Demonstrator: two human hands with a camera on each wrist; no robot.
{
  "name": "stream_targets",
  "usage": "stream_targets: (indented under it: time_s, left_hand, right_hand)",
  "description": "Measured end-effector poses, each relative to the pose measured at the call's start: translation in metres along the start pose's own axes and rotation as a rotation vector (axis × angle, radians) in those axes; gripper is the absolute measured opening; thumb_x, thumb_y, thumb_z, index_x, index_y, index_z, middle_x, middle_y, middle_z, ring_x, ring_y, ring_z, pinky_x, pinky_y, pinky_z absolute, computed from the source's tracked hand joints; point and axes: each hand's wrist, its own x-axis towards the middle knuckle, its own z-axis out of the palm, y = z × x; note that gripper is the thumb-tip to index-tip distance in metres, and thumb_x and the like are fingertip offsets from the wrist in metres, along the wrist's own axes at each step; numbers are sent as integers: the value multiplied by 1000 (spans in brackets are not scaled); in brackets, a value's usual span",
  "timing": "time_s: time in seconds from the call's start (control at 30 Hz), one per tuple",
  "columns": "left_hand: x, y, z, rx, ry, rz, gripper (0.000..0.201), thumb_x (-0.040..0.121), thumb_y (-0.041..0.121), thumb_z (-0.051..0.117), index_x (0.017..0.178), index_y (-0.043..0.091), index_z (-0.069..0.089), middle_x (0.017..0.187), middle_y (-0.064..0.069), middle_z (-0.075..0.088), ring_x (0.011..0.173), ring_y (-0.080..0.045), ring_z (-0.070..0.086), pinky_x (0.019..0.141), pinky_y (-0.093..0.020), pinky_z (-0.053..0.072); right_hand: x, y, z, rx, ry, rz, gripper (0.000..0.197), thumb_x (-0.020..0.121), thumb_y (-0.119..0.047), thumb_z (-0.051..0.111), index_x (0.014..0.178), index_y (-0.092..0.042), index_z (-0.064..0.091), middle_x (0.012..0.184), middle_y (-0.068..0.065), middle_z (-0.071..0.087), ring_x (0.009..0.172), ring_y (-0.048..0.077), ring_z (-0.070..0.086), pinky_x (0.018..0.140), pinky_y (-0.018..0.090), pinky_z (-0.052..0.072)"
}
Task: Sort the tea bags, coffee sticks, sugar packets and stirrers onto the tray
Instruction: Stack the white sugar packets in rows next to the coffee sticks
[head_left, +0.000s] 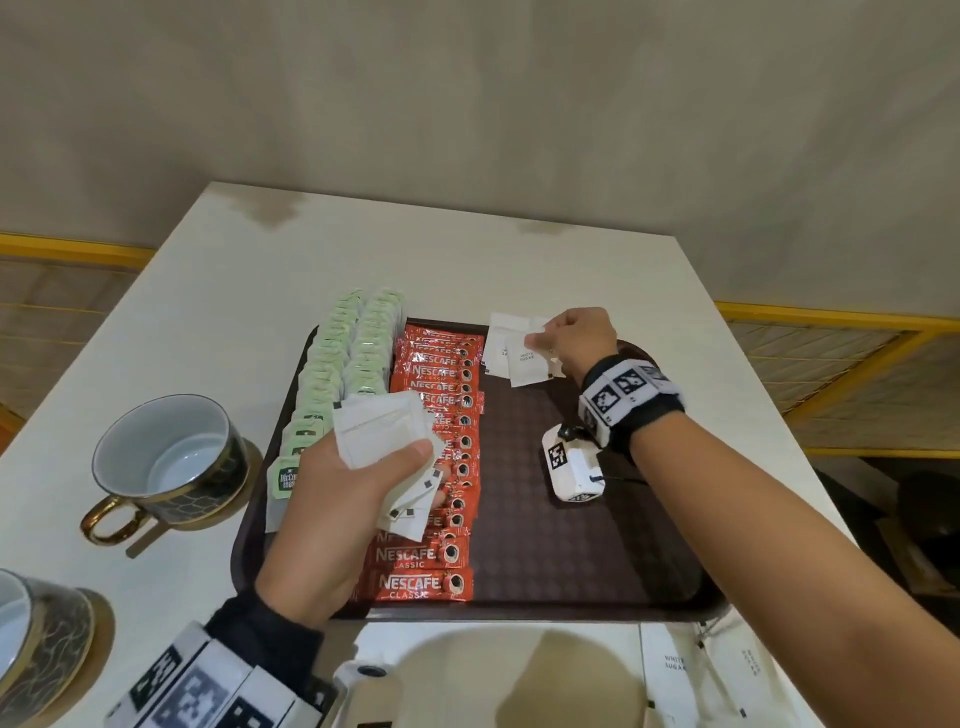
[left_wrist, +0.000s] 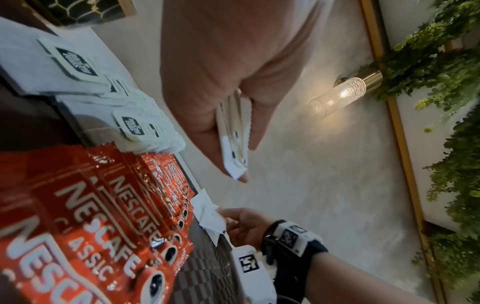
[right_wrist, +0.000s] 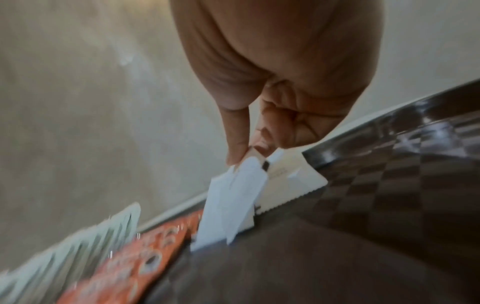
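A dark brown tray (head_left: 571, 545) holds two rows of green tea bags (head_left: 337, 374) on its left and a column of red Nescafe coffee sticks (head_left: 441, 457) beside them. My left hand (head_left: 332, 519) hovers over the coffee sticks and grips a stack of white sugar packets (head_left: 384, 431), seen edge-on in the left wrist view (left_wrist: 233, 139). My right hand (head_left: 571, 338) is at the tray's far end and pinches white sugar packets (head_left: 524, 358) by their far edge; the packets (right_wrist: 233, 203) touch the tray (right_wrist: 389, 205). No stirrers show.
Two dark, gold-trimmed cups stand on the white table left of the tray, one (head_left: 166, 462) near its middle, one (head_left: 31, 639) at the frame's lower left. More white sugar packets (head_left: 701, 670) lie on the table below the tray's near right corner.
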Motion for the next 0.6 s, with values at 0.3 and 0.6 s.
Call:
stream_targets:
  time_s: [0.3,0.6]
  left_hand:
    - [8,1,0,-129,-46,-98,29,84,3,67,112,9,67,101,-13,75,84,-29,73,69,-38,62]
    - [13,7,13,-163,-108,-85,30,78,6,69,107,7,68,97,-14,75,81,-26,73,71,-40,61]
  right_hand:
    - [7,24,-30,142,-63,72,28,72,11,77,64,-4,55,81,14,64,69,25,67,43,21,53]
    - [-49,-24,-21,6,-197,-261,24,82,-23,77,83,-5,62,80,8,62,59,16,58,44,18,46]
